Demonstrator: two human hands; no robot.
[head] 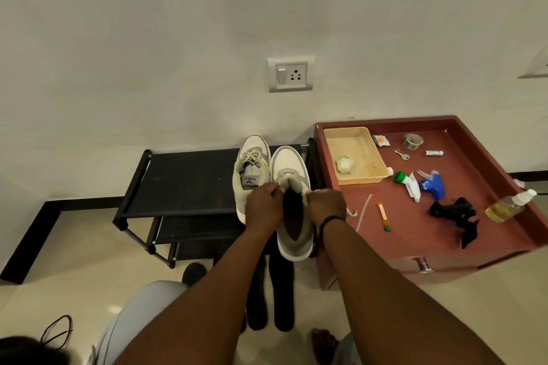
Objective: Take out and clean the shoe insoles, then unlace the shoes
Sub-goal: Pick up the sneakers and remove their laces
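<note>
White-and-grey right-hand sneaker point(292, 204) is sitting on the black shoe rack point(189, 184), just beside the laced sneaker point(252, 172). Left hand point(264, 207) and right hand point(326, 206) are each curling in a pinching grip on its collar edges. Two dark insoles point(271, 296) are lying on the floor below the rack.

beige tray point(374, 147), blue sprayer point(433, 184), keys point(402, 154), perhaps tape roll point(412, 141) on red cabinet point(415, 234)
</note>
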